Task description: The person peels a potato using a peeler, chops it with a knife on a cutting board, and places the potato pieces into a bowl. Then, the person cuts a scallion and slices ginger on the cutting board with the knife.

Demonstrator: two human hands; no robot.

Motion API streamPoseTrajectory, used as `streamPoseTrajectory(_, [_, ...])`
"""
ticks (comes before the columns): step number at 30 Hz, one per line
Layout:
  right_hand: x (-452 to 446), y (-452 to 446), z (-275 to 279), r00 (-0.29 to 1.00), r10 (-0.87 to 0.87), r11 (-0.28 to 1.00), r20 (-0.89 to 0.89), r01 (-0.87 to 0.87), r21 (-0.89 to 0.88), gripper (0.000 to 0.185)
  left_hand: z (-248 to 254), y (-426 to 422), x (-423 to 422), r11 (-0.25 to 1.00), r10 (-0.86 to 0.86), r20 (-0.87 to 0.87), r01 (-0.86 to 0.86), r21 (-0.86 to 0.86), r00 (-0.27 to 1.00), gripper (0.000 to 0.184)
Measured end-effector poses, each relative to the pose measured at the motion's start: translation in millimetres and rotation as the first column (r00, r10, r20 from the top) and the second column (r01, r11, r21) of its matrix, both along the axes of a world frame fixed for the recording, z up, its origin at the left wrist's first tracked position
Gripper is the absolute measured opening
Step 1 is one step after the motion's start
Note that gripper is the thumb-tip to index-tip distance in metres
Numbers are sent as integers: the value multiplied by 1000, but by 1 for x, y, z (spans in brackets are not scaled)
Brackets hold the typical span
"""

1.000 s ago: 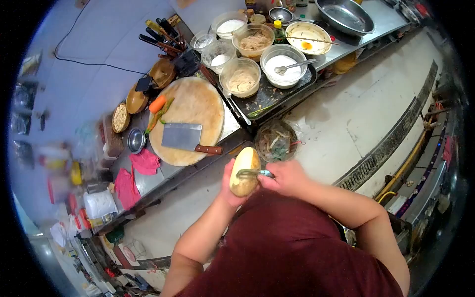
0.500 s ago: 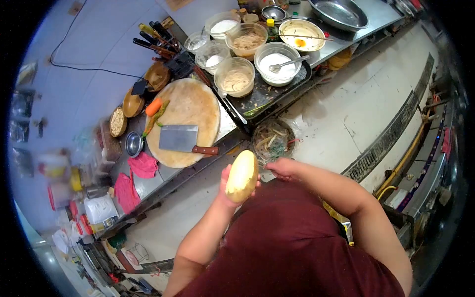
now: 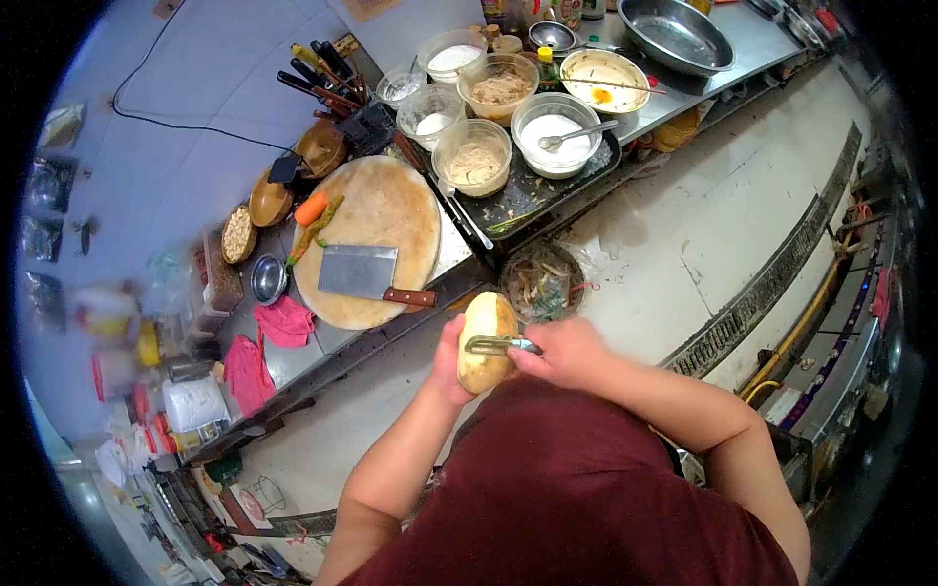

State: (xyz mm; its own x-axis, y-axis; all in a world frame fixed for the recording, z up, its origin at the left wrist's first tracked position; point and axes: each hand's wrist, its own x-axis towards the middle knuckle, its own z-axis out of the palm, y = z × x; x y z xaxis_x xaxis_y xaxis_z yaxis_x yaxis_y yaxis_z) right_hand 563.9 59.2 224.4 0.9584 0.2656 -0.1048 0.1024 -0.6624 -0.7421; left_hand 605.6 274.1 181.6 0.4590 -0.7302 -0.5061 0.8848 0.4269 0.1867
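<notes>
A large potato (image 3: 480, 369), partly peeled to pale yellow with brown skin along its right side, is gripped in my left hand (image 3: 449, 363). My right hand (image 3: 574, 354) is closed around the handle of a peeler (image 3: 496, 345). The peeler's metal head lies across the middle of the potato. Below the potato, on the floor, stands a waste bin (image 3: 543, 283) with peelings and a plastic liner in it.
On the counter, a round chopping board (image 3: 410, 210) carries a cleaver (image 3: 358, 272), a carrot (image 3: 311, 209) and peppers (image 3: 315, 232). A black tray (image 3: 532, 213) holds several tubs. Pink cloths (image 3: 284, 323) lie near the counter edge.
My right hand has come up and left, bringing the peeler onto the potato. The potato has turned in my left hand, so more brown skin shows at its right.
</notes>
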Motion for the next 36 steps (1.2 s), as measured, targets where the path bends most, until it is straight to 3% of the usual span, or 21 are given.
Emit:
streamPoseTrajectory(3, [3, -3, -3, 997, 15, 996, 71, -8, -91, 49, -5, 0, -1, 998, -25, -46, 22, -59, 999, 71])
streamPoseTrajectory(6, [22, -20, -54, 956, -110, 992, -273, 90, -86, 51, -4, 1, -5, 986, -104, -38, 98, -137, 994, 74])
streamPoseTrajectory(7, [16, -27, -83, 955, -113, 992, -275, 94, -84, 51, -2, 0, -7, 977, -135, -20, 130, -168, 991, 76])
streamPoseTrajectory(9, [5, -32, -117, 849, 112, 994, -516, -105, 43, 50, 12, -6, -3, 976, -134, 13, 134, -173, 991, 80])
streamPoseTrajectory(10, [3, -30, -122, 849, 119, 993, -514, -114, 41, 50, 15, -7, 0, 979, -104, 1, 102, -176, 995, 80])
streamPoseTrajectory(12, [-7, -16, -125, 645, -239, 854, -726, 495, 159, 46, 20, -7, -1, 996, -24, -36, 21, -83, 999, 82])
streamPoseTrajectory(13, [-7, -12, -101, 645, -239, 853, -726, 496, 160, 46, 16, -5, 0, 996, -26, -36, 23, -82, 999, 82])
streamPoseTrajectory(14, [-9, -9, -56, 873, -208, 923, -442, 325, 207, 46, 10, 0, 0, 996, -9, -45, 5, -91, 999, 79])
streamPoseTrajectory(15, [-11, -6, -25, 986, -127, 972, -104, 144, 184, 45, 7, 2, 1, 995, 5, -53, -10, -102, 999, 77])
streamPoseTrajectory(16, [-12, -3, -13, 986, -130, 972, -102, 147, 184, 45, 13, -2, 0, 1000, 6, -1, -6, 22, 1000, 70])
streamPoseTrajectory(18, [-13, 0, 0, 998, -19, 1000, 54, 18, 23, 47, 15, -7, -3, 1000, -1, 33, 0, 26, 999, 69])
streamPoseTrajectory(21, [-4, -7, -9, 997, -73, 994, 0, 73, -78, 50, 14, -6, -6, 1000, -16, 33, 17, -5, 999, 70])
streamPoseTrajectory(22, [2, -12, -14, 984, -92, 996, -151, 88, -35, 51, 10, -4, -7, 997, -61, 21, 62, -49, 998, 72])
streamPoseTrajectory(23, [5, -16, -32, 984, -94, 995, -151, 89, -34, 51, 5, -1, -7, 990, -104, 12, 105, -91, 995, 74])
streamPoseTrajectory(25, [13, -25, -83, 899, -39, 986, -436, -36, -163, 52, 4, 2, -6, 991, -101, -8, 100, -85, 995, 77])
streamPoseTrajectory(26, [11, -27, -102, 899, -44, 986, -435, -31, -163, 52, 10, 1, -4, 987, -88, 36, 92, -135, 995, 77])
streamPoseTrajectory(28, [2, -22, -113, 759, -180, 962, -626, 267, 47, 52, 19, 1, -2, 991, -49, 35, 53, -126, 998, 77])
streamPoseTrajectory(29, [-5, -19, -117, 758, -166, 966, -631, 253, 49, 52, 19, 2, -3, 992, -33, 28, 37, -122, 999, 77])
streamPoseTrajectory(31, [-7, -8, -57, 858, -250, 920, -449, 355, 166, 49, 16, 4, 3, 1000, 5, 33, -6, 13, 999, 77])
streamPoseTrajectory(34, [-14, 2, -7, 1000, -3, 999, 1, 3, 46, 38, 14, -2, 0, 996, 37, 62, -41, 76, 997, 74])
streamPoseTrajectory(36, [-11, 2, -5, 998, -4, 1000, 62, 3, 18, 38, 19, -8, -1, 989, 58, 50, -64, 134, 997, 71])
